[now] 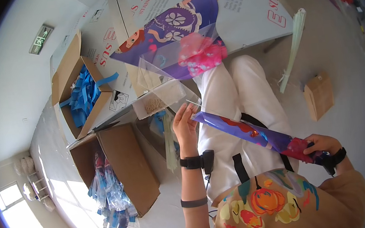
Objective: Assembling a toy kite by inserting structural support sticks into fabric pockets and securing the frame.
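A purple printed sheet rolled into a long tube (250,132) lies slantwise across my lap, with red and pink parts in its print. My right hand (324,144) grips its lower right end. Beside the upper left end, the fingers of my left hand (186,119) are pinched together around a thin white stick (195,103). Clear film near those fingertips makes the exact hold hard to see. On the board-like surface ahead, a flat purple printed sheet (176,22) is spread, with a pink dotted piece (202,53) at its near edge.
An open carton (105,96) of blue strips stands at the left on the printed work surface (253,25). Below it, another carton (130,165) holds bagged bundles. A clear plastic tray (169,94) contains small tan pieces. Pale sticks (294,47) and a brown paper packet (319,95) are at the right.
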The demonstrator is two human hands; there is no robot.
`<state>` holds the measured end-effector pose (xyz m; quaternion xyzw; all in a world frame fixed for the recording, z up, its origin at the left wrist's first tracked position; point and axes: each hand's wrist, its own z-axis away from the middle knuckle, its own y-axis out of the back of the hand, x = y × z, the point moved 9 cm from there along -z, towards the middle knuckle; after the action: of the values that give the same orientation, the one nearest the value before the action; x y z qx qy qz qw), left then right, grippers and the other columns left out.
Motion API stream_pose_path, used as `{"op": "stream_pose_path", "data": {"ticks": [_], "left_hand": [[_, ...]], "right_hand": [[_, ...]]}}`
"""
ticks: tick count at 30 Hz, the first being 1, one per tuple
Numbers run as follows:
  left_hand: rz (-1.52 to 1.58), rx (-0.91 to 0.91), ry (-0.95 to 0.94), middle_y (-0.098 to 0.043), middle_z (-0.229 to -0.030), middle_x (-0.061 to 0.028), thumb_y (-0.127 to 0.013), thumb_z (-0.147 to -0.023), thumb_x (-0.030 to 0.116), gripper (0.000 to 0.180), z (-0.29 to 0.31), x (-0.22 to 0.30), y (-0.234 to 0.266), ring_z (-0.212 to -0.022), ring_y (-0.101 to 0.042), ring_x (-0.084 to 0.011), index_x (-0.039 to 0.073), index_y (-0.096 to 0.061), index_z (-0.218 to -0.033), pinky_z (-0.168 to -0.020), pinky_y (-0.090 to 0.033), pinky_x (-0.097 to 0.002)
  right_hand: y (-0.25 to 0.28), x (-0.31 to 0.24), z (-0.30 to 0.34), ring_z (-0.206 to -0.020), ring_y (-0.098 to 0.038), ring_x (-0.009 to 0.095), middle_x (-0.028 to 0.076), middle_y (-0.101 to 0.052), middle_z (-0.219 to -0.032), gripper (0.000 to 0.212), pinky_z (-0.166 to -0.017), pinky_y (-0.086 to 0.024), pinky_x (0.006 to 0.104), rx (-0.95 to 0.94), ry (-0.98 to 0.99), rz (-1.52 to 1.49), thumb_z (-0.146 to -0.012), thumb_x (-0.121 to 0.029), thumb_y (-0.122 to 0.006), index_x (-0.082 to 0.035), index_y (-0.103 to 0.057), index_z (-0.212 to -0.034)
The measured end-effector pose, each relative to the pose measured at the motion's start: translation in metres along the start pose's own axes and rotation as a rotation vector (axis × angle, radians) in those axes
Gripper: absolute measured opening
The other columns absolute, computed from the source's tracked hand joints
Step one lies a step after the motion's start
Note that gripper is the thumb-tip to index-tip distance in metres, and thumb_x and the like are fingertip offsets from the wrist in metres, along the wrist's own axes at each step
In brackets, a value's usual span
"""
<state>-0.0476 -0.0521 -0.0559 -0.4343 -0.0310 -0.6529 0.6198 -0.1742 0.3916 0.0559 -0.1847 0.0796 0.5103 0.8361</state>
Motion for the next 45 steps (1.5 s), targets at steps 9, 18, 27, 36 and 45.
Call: {"op": "stream_pose_path", "data": {"ticks": [9,18,27,36,45], "left_hand": [[-0.211,-0.19,-0.196,-0.068,-0.102,-0.0097,-0.061,-0.089,0.0,0.047,0.011,0.04,-0.019,-0.095,-0.066,-0.0204,0.003,-0.051,-0.134,-0.08,-0.055,-0.03],[-0.397,-0.393,-0.336,-0.066,-0.096,-0.0044,-0.059,-0.091,-0.003,0.046,0.03,0.076,-0.04,-0.092,-0.064,-0.0135,0.002,-0.051,-0.136,-0.082,-0.051,-0.0258],[-0.415,-0.358,-0.364,-0.068,-0.102,-0.0112,-0.055,-0.092,-0.006,0.047,0.038,0.094,-0.039,-0.096,-0.065,-0.0161,-0.001,-0.047,-0.137,-0.083,-0.052,-0.0275],[-0.498,-0.269,-0.403,-0.07,-0.097,-0.0127,-0.06,-0.092,0.002,0.046,0.058,0.086,-0.069,-0.085,-0.068,-0.0185,-0.005,-0.045,-0.135,-0.082,-0.054,-0.0307],[-0.441,-0.344,-0.372,-0.069,-0.102,-0.0134,-0.056,-0.092,-0.005,0.031,0.068,0.059,-0.104,-0.091,-0.066,-0.0154,-0.008,-0.052,-0.123,-0.084,-0.051,-0.0263]], "right_hand": [[-0.01,-0.017,-0.003,-0.084,-0.07,0.022,0.012,-0.069,-0.097,0.033,-0.075,-0.057,0.0312,-0.083,-0.143,-0.057,-0.086,-0.006,-0.068,0.003,-0.058,-0.116],[-0.01,-0.019,0.004,-0.083,-0.071,0.025,0.015,-0.069,-0.096,0.033,-0.075,-0.058,0.0333,-0.096,-0.138,-0.088,-0.084,-0.004,-0.068,0.004,-0.058,-0.114],[-0.011,-0.028,0.009,-0.08,-0.07,0.024,0.015,-0.069,-0.095,0.037,-0.075,-0.057,0.0333,-0.073,-0.082,-0.117,-0.082,-0.007,-0.071,0.004,-0.058,-0.115],[-0.026,-0.061,0.0,-0.084,-0.065,0.014,0.009,-0.067,-0.101,0.04,-0.077,-0.054,0.0271,0.179,0.261,0.174,-0.084,-0.01,-0.07,0.003,-0.058,-0.12],[-0.061,-0.054,-0.014,-0.082,-0.068,0.018,0.011,-0.07,-0.095,0.03,-0.076,-0.055,0.0303,-0.193,0.107,-0.256,-0.087,-0.009,-0.066,0.003,-0.06,-0.114]]}}
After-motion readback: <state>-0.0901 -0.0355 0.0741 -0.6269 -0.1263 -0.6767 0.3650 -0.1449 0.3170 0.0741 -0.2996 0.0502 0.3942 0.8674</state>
